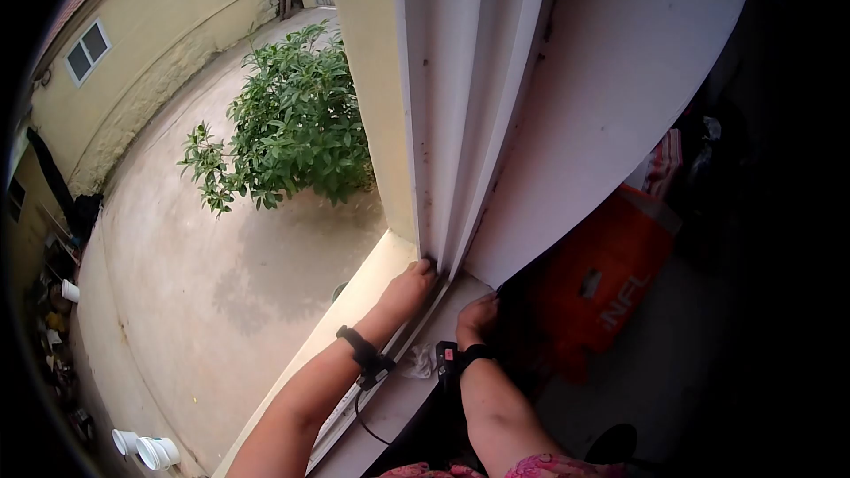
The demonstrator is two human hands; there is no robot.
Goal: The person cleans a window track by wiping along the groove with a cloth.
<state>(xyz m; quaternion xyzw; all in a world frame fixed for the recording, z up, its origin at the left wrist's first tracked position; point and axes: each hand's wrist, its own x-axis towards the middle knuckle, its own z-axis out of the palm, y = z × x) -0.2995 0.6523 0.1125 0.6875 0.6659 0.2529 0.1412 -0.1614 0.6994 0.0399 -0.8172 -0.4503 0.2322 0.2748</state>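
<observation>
My left hand [412,285] is at the bottom corner of the white window frame [478,80], where the upright part meets the sill track. Its fingers are closed on something dark and small that I cannot make out. My right hand [478,314] rests at the inner edge of the pale inner sill [438,327], its fingers curled and partly hidden beside the lower corner of the white wall panel [611,62]. A crumpled whitish cloth or tissue [418,361] lies on the sill between my wrists. Each wrist wears a black strap with a small device.
An orange bag [602,274] with white letters stands at the right, below the sill. Outside the opening are a leafy green bush [297,124], a concrete yard [177,301], white buckets [158,453] and a yellow wall with windows. A black cable hangs near my left wrist.
</observation>
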